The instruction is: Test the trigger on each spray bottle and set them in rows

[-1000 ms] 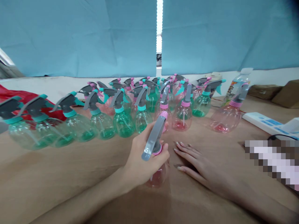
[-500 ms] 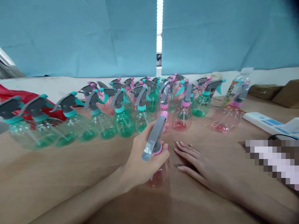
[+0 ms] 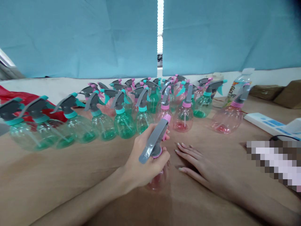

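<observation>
My left hand (image 3: 143,160) is wrapped round a small pink spray bottle (image 3: 157,179) with a grey trigger head (image 3: 154,139), which stands on the brown table (image 3: 70,175) near the front centre. The bottle leans slightly to the left. My right hand (image 3: 199,163) lies flat on the table just right of the bottle, fingers stretched out and holding nothing. Behind both hands stand several more spray bottles, green ones (image 3: 123,121) with teal collars and pink ones (image 3: 183,116) with pink collars.
A lone pink spray bottle (image 3: 229,117) and a clear labelled drink bottle (image 3: 238,84) stand at the back right. A white power strip (image 3: 265,124) lies at the right edge. Red cloth (image 3: 14,95) sits far left. Blue curtains (image 3: 82,37) hang behind.
My left hand has tilted the pink bottle a little, so its grey trigger head swung down and to the left. My right hand has stayed flat.
</observation>
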A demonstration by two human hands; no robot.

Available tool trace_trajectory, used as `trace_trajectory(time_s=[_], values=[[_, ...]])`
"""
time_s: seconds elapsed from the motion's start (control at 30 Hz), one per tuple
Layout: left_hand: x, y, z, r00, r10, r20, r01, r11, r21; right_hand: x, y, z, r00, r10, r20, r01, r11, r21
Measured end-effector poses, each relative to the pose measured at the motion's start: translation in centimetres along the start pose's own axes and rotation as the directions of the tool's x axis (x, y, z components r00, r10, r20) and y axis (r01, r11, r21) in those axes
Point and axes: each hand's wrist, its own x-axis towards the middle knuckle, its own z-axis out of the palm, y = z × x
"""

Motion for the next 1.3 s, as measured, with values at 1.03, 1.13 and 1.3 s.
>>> trace_trajectory(time_s=[1.03,1.13,1.3], values=[[-0.5,-1.6,0.6,0.999,-0.012,-0.049,0.014,1.000,0.027,0.0,-0.1,-0.2,0.999,0.018,0.045,-0.016,0.998,-0.057],[-0.5,-1.6,0.7,0.999,-0.009,-0.049,0.011,0.999,0.032,0.0,0.0,-0.1,0.999,0.019,0.046,-0.017,0.999,-0.042],[-0.6,-1.8,0.7,0.998,-0.009,-0.061,0.012,0.999,0.050,0.0,0.1,0.1,1.000,0.017,0.022,-0.016,1.000,-0.019]])
